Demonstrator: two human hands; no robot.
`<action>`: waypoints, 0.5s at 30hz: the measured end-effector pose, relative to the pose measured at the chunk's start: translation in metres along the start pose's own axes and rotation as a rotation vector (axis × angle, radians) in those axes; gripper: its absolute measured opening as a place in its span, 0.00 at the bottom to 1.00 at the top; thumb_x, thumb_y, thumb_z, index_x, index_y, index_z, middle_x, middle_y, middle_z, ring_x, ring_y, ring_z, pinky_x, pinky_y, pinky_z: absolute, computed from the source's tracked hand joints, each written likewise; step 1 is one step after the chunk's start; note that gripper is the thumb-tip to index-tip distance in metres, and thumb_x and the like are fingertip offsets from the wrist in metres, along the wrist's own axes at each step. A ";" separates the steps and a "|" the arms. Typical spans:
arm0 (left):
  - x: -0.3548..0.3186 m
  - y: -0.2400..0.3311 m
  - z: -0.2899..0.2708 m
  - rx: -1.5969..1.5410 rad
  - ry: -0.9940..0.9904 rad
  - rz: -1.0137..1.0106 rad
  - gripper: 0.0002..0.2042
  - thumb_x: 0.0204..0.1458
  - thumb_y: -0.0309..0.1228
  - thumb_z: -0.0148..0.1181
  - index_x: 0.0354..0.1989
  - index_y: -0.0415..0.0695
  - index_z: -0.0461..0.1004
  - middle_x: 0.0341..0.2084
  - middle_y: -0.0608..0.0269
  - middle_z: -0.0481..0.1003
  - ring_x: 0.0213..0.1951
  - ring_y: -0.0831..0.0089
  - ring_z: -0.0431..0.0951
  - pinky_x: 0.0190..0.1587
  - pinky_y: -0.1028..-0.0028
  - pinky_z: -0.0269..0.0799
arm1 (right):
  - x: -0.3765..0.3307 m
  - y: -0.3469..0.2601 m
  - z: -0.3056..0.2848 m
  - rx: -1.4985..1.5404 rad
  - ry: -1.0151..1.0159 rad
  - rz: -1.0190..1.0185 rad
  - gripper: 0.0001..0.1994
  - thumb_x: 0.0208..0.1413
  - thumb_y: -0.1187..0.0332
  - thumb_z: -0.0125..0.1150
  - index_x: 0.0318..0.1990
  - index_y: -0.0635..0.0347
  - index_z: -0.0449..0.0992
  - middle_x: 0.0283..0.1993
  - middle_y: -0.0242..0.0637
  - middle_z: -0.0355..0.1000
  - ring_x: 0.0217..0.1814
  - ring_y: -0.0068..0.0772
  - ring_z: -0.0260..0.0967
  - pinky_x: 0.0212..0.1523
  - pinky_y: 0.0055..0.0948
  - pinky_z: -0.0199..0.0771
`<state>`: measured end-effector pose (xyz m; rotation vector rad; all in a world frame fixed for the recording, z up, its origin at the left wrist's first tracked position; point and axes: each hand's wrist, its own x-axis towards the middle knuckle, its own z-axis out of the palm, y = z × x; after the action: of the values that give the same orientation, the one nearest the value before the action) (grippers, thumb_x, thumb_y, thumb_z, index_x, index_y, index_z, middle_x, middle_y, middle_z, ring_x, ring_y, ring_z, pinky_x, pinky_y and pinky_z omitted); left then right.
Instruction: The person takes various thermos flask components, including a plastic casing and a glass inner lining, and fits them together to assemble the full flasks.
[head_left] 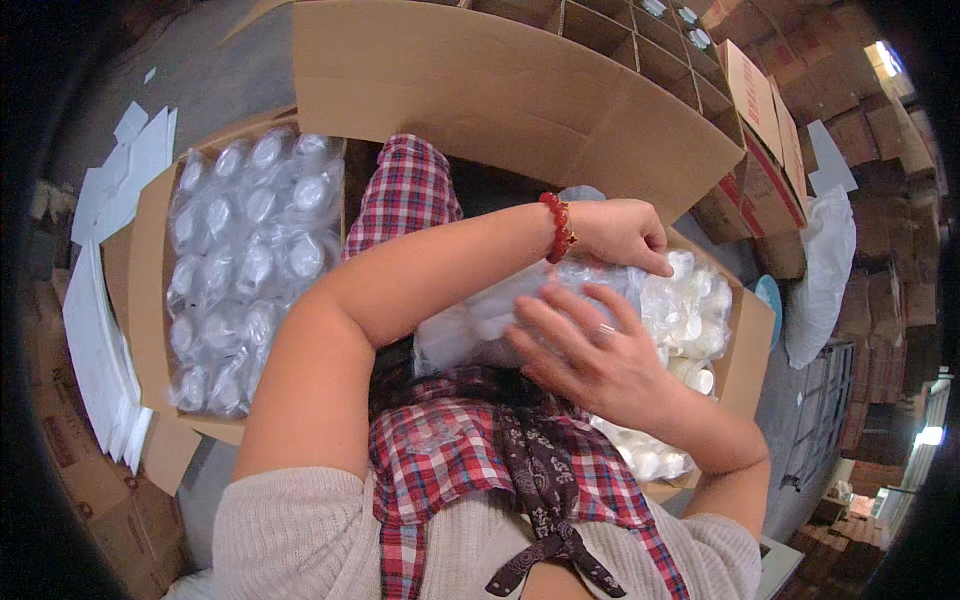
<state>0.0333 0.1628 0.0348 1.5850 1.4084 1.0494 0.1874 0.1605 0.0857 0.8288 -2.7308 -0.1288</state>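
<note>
My left hand (pixel 615 235), with a red beaded bracelet (pixel 556 228) at the wrist, reaches across to the right. Its fingers are curled in, and whatever they pinch is too small or hidden to make out. Just below it my right hand (pixel 600 350), a ring on one finger, is spread and slightly blurred. Over my lap, beneath both hands, lies a clear plastic bag (pixel 465 325), partly covered by my left forearm. White rounded pieces in clear wrap (pixel 690 300) fill a carton to the right, close by my left fingertips.
At the left stands an open carton (pixel 150 270) packed with rows of plastic-wrapped pieces (pixel 260 205). A large cardboard flap (pixel 480 85) rises in front, with a divided box (pixel 610 40) behind it. White sheets (pixel 105 340) lean at far left; closed cartons (pixel 760 130) stand at right.
</note>
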 end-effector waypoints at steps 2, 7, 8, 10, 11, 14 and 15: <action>-0.007 0.009 -0.006 -0.070 -0.106 -0.141 0.18 0.55 0.44 0.58 0.31 0.37 0.77 0.20 0.63 0.74 0.23 0.78 0.71 0.18 0.71 0.65 | 0.015 -0.004 0.023 0.097 -0.103 -0.053 0.17 0.47 0.54 0.61 0.39 0.55 0.73 0.40 0.37 0.71 0.41 0.36 0.72 0.42 0.43 0.72; -0.067 0.000 -0.037 -0.145 0.274 0.042 0.16 0.60 0.37 0.52 0.47 0.36 0.73 0.45 0.58 0.73 0.44 0.74 0.73 0.46 0.73 0.72 | 0.018 0.017 0.043 0.361 -0.083 0.054 0.18 0.51 0.51 0.59 0.28 0.55 0.65 0.26 0.35 0.69 0.30 0.39 0.73 0.30 0.37 0.72; -0.098 -0.002 -0.044 -0.230 0.375 0.031 0.19 0.58 0.39 0.55 0.51 0.37 0.70 0.47 0.57 0.73 0.48 0.72 0.72 0.51 0.71 0.69 | 0.011 0.026 0.037 0.385 0.009 0.108 0.19 0.48 0.51 0.64 0.28 0.58 0.68 0.23 0.37 0.68 0.26 0.43 0.71 0.26 0.35 0.71; -0.163 -0.003 -0.049 -0.381 0.555 -0.030 0.31 0.52 0.44 0.62 0.60 0.39 0.61 0.53 0.55 0.68 0.56 0.68 0.68 0.58 0.68 0.63 | -0.006 0.044 0.018 0.471 0.063 0.375 0.18 0.46 0.54 0.68 0.27 0.59 0.69 0.22 0.38 0.69 0.25 0.40 0.71 0.26 0.34 0.71; -0.186 -0.004 -0.044 -0.450 0.635 -0.088 0.40 0.47 0.46 0.67 0.65 0.41 0.55 0.58 0.55 0.64 0.59 0.66 0.64 0.61 0.66 0.59 | -0.015 0.048 0.011 0.513 0.092 0.518 0.18 0.45 0.55 0.70 0.27 0.59 0.70 0.22 0.38 0.70 0.24 0.39 0.71 0.26 0.34 0.71; -0.211 0.008 -0.011 -0.522 0.719 0.135 0.57 0.29 0.47 0.77 0.67 0.40 0.47 0.63 0.54 0.56 0.63 0.61 0.59 0.65 0.64 0.52 | -0.027 0.049 0.006 0.858 0.364 0.857 0.17 0.43 0.60 0.73 0.27 0.61 0.73 0.22 0.39 0.72 0.23 0.31 0.71 0.27 0.30 0.69; -0.204 0.022 -0.002 -0.474 0.750 0.150 0.61 0.24 0.47 0.79 0.68 0.40 0.45 0.64 0.53 0.55 0.63 0.60 0.59 0.65 0.63 0.51 | -0.027 0.045 0.009 0.879 0.371 0.825 0.16 0.43 0.61 0.73 0.28 0.62 0.73 0.23 0.39 0.72 0.23 0.30 0.71 0.27 0.29 0.69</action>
<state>0.0284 -0.0418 0.0368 0.9865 1.3433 2.0342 0.1825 0.2125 0.0780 -0.1893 -2.4575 1.2940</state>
